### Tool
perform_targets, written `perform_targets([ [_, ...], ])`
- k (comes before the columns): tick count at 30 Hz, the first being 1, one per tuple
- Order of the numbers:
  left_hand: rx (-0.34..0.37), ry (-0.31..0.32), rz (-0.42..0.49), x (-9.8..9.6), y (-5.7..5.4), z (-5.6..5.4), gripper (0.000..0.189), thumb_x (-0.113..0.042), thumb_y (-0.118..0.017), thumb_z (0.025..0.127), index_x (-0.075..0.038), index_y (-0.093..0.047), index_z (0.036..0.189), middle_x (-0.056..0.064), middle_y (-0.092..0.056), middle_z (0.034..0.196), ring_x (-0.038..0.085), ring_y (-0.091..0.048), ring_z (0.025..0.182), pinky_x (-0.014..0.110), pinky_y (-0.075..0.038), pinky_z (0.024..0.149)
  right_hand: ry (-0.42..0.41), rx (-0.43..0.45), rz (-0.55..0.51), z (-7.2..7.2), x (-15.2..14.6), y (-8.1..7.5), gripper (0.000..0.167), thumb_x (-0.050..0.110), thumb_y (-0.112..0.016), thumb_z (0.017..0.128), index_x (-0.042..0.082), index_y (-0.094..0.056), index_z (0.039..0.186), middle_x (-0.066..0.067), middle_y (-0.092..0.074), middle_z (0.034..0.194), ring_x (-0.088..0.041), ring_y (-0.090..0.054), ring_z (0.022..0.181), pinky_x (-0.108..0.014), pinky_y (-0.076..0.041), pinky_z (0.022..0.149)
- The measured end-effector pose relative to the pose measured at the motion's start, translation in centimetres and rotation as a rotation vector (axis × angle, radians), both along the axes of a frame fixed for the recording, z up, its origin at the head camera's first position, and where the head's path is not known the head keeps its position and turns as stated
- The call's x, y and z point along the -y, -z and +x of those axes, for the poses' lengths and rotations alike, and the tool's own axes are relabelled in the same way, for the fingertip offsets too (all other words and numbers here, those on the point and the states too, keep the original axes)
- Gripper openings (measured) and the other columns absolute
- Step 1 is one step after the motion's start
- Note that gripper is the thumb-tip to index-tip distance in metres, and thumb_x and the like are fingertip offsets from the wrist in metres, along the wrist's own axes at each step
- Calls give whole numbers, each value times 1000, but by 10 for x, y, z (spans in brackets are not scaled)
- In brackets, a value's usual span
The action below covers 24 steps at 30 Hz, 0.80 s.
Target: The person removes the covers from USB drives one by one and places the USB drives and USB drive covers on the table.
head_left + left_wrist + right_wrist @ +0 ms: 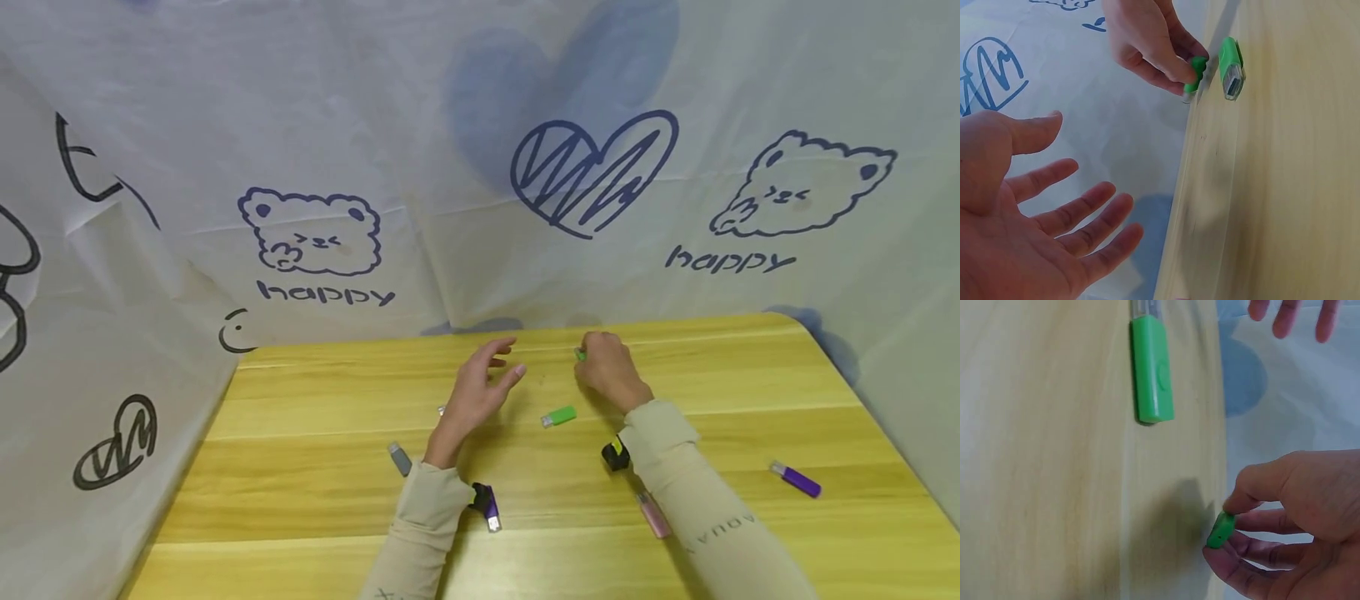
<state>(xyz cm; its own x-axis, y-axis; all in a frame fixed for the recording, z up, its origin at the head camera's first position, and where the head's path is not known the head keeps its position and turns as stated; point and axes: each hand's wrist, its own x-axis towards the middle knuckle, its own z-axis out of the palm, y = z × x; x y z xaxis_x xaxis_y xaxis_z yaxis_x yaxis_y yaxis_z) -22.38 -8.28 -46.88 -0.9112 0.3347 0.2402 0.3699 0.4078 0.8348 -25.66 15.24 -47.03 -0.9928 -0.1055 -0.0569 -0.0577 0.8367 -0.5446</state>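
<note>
My right hand (609, 367) pinches a small green USB flash drive (1220, 531) between thumb and fingers, close over the table's back edge. In the left wrist view its pale connector end points down, out of the fingers. A second green USB flash drive (559, 416) lies flat on the wooden table between my hands, its metal plug facing left. My left hand (480, 387) hovers left of it with fingers spread and nothing in the palm. By the left wrist, the metal tip (441, 410) of another item shows, the rest hidden behind the hand.
Near the left forearm lie a grey drive (401, 459) and a purple one (492, 521), partly covered by the wrist camera. A pink drive (654, 517) sits beside the right sleeve, another purple drive (798, 481) farther right. A printed white cloth (420, 125) hangs behind the table.
</note>
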Motion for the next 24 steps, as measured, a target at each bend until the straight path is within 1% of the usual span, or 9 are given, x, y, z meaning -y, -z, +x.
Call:
perform_targets([
  [2, 11, 5, 19, -2, 0, -1, 48, -20, -64, 104, -3, -51, 147, 21, -57, 141, 45, -58, 123, 60, -50, 100, 13, -14, -46, 2, -2, -3, 18, -1, -56, 94, -9, -65, 108, -23, -65, 100, -20, -45, 61, -30, -39, 55],
  [4, 25, 12, 47, -4, 0, -1, 46, -19, -65, 103, -4, -53, 145, 19, -57, 140, 45, -59, 123, 58, -51, 100, 22, -43, -78, 6, -5, -6, 19, 2, -56, 98, -9, -67, 108, -23, -67, 101, -20, -48, 62, -32, -42, 56],
  [8, 36, 14, 94, -8, 0, -1, 44, -15, -66, 102, -3, -55, 143, 19, -59, 138, 44, -60, 121, 54, -53, 99, 50, -127, -117, 14, -8, -11, 21, 7, -61, 100, -8, -71, 110, -21, -70, 100, -27, -60, 76, -40, -50, 66],
  [10, 20, 9, 110, -11, 1, -1, 42, -13, -66, 102, -1, -57, 141, 20, -60, 136, 46, -60, 120, 55, -53, 98, 55, -167, -149, 18, -9, -13, 22, 7, -64, 98, -8, -71, 113, -20, -71, 100, -30, -64, 82, -44, -54, 71],
  [13, -10, -7, 125, -15, 1, 0, 39, -11, -66, 101, 1, -59, 138, 21, -62, 132, 45, -62, 116, 54, -55, 95, 59, -204, -234, 26, -7, -16, 24, 4, -64, 96, -5, -72, 116, -20, -71, 103, -34, -69, 90, -48, -58, 76],
  [15, -18, -21, 143, -17, 0, 1, 36, -9, -66, 101, 0, -61, 135, 20, -64, 130, 42, -64, 113, 54, -56, 93, 48, -203, -299, 31, -3, -19, 24, 5, -62, 97, -2, -72, 118, -19, -70, 106, -36, -71, 94, -49, -59, 78],
  [19, -8, -52, 186, -19, -4, 2, 32, -7, -67, 100, -1, -65, 132, 18, -66, 127, 36, -67, 111, 51, -57, 92, 8, -162, -419, 43, 5, -25, 25, 7, -60, 100, 1, -69, 122, -19, -68, 112, -37, -71, 100, -47, -61, 80],
  [22, 6, -69, 223, -20, -6, 2, 28, -9, -66, 101, -1, -67, 129, 17, -69, 124, 33, -68, 111, 46, -58, 92, -15, -151, -509, 50, 12, -28, 24, 6, -61, 101, 0, -68, 123, -20, -68, 113, -36, -71, 100, -46, -61, 81],
  [24, 16, -66, 256, -20, -6, 2, 27, -9, -66, 102, 1, -68, 127, 18, -69, 123, 33, -68, 111, 42, -58, 92, -17, -151, -592, 55, 17, -28, 23, 5, -62, 101, -1, -68, 123, -20, -67, 113, -36, -71, 99, -47, -61, 82],
])
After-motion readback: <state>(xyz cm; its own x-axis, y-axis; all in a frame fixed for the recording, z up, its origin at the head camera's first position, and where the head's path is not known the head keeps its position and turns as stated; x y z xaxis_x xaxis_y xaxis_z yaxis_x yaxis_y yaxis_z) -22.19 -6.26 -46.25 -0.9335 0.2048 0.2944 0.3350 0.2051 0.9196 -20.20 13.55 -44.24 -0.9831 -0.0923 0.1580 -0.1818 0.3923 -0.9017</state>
